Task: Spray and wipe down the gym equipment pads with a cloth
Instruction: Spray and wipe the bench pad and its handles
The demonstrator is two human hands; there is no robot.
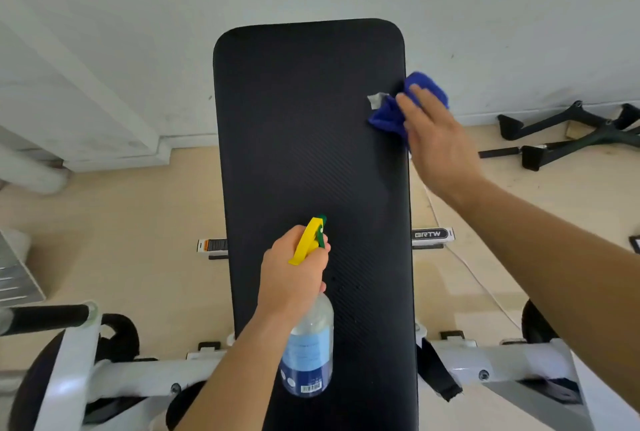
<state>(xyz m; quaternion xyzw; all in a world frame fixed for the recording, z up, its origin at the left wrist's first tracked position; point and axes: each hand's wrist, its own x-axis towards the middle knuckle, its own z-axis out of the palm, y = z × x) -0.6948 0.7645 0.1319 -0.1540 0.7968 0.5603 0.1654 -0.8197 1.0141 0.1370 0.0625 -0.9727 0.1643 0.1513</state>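
A long black bench pad (311,140) runs up the middle of the head view. My left hand (294,275) grips the neck of a clear spray bottle (308,347) with a blue label and a yellow and green trigger head, held over the pad's lower half with the nozzle pointing up the pad. My right hand (436,140) presses a blue cloth (391,115) against the pad's right edge, fingers laid flat over it. A small grey tag sticks out of the cloth.
The bench's white metal frame (498,358) spreads out left and right at the bottom. A black foam-covered bar (48,318) sticks out at lower left. Black cable handles (568,133) lie on the beige floor at right. A white wall stands behind.
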